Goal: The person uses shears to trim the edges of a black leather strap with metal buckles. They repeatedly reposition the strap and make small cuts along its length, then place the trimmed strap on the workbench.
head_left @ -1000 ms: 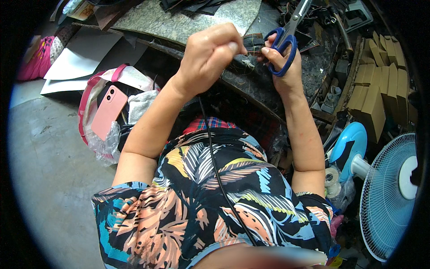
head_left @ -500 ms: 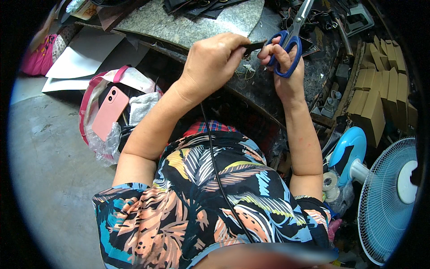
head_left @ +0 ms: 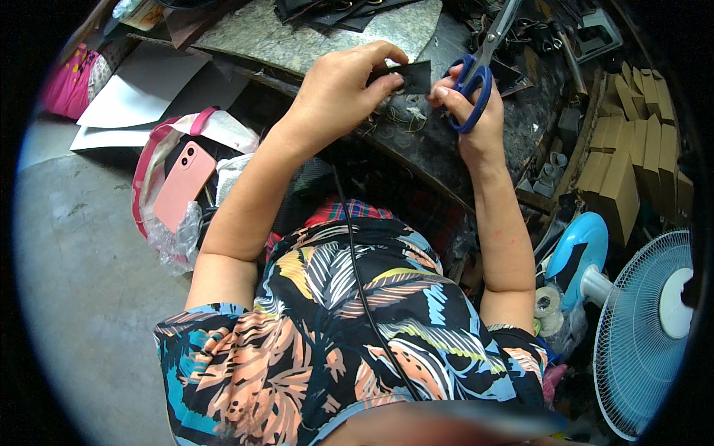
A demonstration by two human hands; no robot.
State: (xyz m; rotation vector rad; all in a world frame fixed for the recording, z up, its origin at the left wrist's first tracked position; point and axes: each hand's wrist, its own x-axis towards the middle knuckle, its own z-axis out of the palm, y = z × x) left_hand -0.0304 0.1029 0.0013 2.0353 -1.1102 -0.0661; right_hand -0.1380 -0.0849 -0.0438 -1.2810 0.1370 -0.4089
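Left hand (head_left: 338, 85) pinches a black strip (head_left: 418, 76) above the workbench (head_left: 435, 149), leaving one end exposed. Right hand (head_left: 482, 125) holds scissors (head_left: 487, 52) with blades pointing away, apparently so its fingertips are free beside the strip; whether they touch it, I cannot tell.

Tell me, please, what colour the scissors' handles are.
The scissors' handles are dark blue, showing best in the head view.

Scissors (head_left: 485, 56): blue handles, silver blades
Flat strip (head_left: 418, 77): plain black
Slab (head_left: 277, 41): speckled grey-green
Shirt (head_left: 297, 327): black, leaf-printed in peach, white, teal, yellow
Lap cloth (head_left: 366, 211): red-and-blue plaid
Phone (head_left: 183, 187): pink
Boxes (head_left: 623, 186): tan
Fan (head_left: 636, 342): pale-blue grille, white hub
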